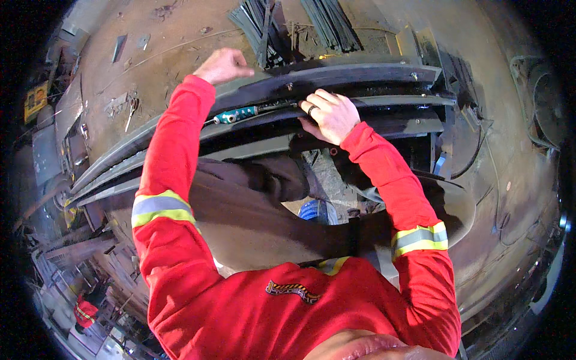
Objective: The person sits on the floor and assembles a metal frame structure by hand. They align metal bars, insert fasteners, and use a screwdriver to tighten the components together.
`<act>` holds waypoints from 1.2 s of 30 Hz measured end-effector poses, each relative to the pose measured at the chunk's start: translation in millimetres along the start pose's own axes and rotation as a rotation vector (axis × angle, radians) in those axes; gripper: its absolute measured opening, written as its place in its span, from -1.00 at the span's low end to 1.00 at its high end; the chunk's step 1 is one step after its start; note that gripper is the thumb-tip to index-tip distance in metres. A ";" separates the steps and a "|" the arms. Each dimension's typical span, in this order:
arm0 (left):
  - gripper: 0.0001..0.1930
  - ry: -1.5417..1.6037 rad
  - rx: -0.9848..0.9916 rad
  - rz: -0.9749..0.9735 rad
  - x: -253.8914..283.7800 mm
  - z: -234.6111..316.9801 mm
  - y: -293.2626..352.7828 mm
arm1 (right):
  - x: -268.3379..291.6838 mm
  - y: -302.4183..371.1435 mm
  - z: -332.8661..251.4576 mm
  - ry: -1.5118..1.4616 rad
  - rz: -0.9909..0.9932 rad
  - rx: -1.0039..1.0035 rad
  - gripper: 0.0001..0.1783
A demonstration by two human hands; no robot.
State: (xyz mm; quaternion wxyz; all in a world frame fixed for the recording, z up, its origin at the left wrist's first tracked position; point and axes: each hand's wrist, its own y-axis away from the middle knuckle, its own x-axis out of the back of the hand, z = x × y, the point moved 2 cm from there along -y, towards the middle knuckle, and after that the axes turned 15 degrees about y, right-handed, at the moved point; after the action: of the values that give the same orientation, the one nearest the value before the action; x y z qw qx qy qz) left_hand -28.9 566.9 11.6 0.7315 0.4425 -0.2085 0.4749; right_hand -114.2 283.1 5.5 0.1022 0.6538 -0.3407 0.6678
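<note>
Long dark curved metal rails (360, 73) with bolts along them lie across in front of me. My left hand (223, 65) is above their far side, fingers curled in; whether anything small is between them is hidden. My right hand (332, 115) rests at the middle rails, fingers bent and pressed together, thumb lower down; what they pinch is hidden. A dark ring is on one finger. Between my hands, a screwdriver-like tool with a teal and white handle (236, 114) lies along the channel, its thin dark shaft pointing toward my right fingers.
Bundles of dark metal strips (332, 24) lie on the brown floor (180, 57) beyond the rails. Another tool (132, 113) lies at the left. A blue round object (318, 211) shows between my legs. A person in red (85, 312) is at the lower left.
</note>
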 end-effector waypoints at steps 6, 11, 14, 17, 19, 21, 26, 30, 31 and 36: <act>-0.70 0.003 -0.108 -0.139 -40.0 -34.1 -20.6 | 3.3 -4.8 -1.2 0.015 0.037 -0.019 -0.69; -0.66 0.137 0.007 -0.207 -34.4 -23.0 -11.0 | 3.2 -3.1 -0.8 0.014 0.056 -0.028 -0.71; -0.63 0.179 -0.007 -0.190 -32.3 -25.9 -9.0 | 1.4 -1.7 -1.5 0.017 0.070 -0.037 -0.72; -0.64 0.168 -0.151 -0.145 -38.1 -45.9 -12.3 | 6.4 -7.3 -1.8 -0.102 0.094 -0.063 -0.76; -0.64 0.143 -0.192 -0.124 -38.6 -52.7 -15.6 | 10.3 -15.1 3.5 -0.298 0.148 -0.086 -0.76; -0.60 0.168 -0.083 -0.195 -34.1 -61.6 -19.7 | 21.8 -39.2 25.6 -0.330 0.230 -0.178 -0.77; -0.47 -0.052 0.066 -0.277 -9.2 -99.9 -3.4 | -26.1 -89.2 97.8 -0.002 -0.897 -0.437 -0.42; -0.41 -0.005 0.273 -0.268 -5.9 -97.3 16.4 | -29.6 -93.1 110.8 -0.056 -1.030 -0.410 -0.38; -0.41 0.018 0.298 -0.277 -5.4 -101.3 16.8 | -38.3 -89.7 116.5 -0.082 -0.954 -0.453 -0.47; -0.42 0.030 0.228 -0.277 -8.4 -110.0 14.8 | -54.6 -88.2 137.0 -0.088 -0.900 -0.443 -0.68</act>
State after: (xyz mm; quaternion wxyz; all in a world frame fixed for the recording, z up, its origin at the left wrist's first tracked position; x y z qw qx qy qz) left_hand -58.5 657.9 -45.2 0.7381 0.5399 -0.0793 0.3968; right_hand 54.0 285.3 -29.6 0.5016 0.7263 -0.1626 0.4411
